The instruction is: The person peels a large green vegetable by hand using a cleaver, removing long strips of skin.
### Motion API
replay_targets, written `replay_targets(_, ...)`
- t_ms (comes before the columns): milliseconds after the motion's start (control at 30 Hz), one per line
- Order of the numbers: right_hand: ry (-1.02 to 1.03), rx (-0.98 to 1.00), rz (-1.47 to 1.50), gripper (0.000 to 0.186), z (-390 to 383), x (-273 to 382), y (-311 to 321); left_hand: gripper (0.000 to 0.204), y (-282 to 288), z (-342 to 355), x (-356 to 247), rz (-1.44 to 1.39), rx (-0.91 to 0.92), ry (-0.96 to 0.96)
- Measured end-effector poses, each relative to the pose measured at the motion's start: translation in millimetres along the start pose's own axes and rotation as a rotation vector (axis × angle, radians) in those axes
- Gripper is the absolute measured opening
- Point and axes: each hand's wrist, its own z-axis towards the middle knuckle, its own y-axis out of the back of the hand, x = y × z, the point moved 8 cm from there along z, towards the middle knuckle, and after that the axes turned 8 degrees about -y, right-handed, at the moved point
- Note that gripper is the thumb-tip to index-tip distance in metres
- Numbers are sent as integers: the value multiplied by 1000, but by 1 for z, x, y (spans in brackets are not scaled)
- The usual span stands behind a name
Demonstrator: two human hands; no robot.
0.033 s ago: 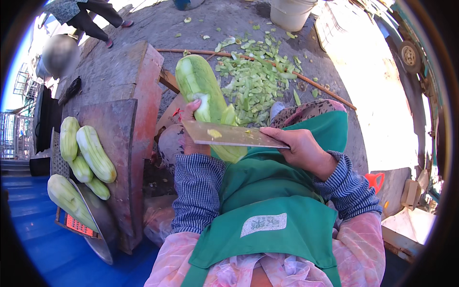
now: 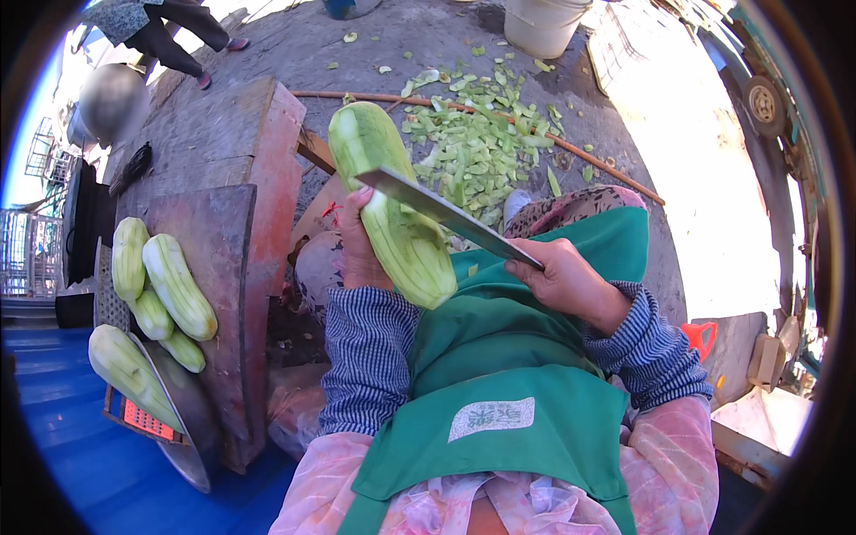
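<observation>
A long pale-green gourd (image 2: 408, 254) is held at a slant before my lap, its stem end pointing away from me. My left hand (image 2: 358, 245) grips its left side, thumb on top and fingers mostly hidden underneath. Closed around the near end of a broad cleaver (image 2: 450, 218), my right hand (image 2: 566, 283) keeps the blade slanting across the gourd. The blade's far tip is over the gourd's middle, near my left thumb. Most of the gourd's near half shows light, ridged cut faces, while its far end is darker green.
Several peeled gourds (image 2: 181, 287) lie left on a metal tray and dark board (image 2: 223, 267). Peelings (image 2: 486, 147) cover the ground ahead, crossed by a long stick (image 2: 606, 165). A white bucket (image 2: 544, 25) stands far off. Another person (image 2: 169, 36) is at the upper left.
The cleaver has turned from nearly level to slanting, its far tip rising up the gourd. The lifted peel strip by the blade is no longer standing up.
</observation>
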Motion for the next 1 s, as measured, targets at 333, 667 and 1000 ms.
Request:
replay_targets(333, 537, -202, -706, 60, -26, 65, -22, 55, 33, 19, 25, 109, 40, 89)
replay_targets(667, 218, -414, -663, 63, 9, -16, 25, 54, 11, -1, 13, 17, -82, 57)
replay_targets(1000, 485, -219, -659, 68, -6, 48, -22, 47, 22, 11, 29, 82, 55, 202)
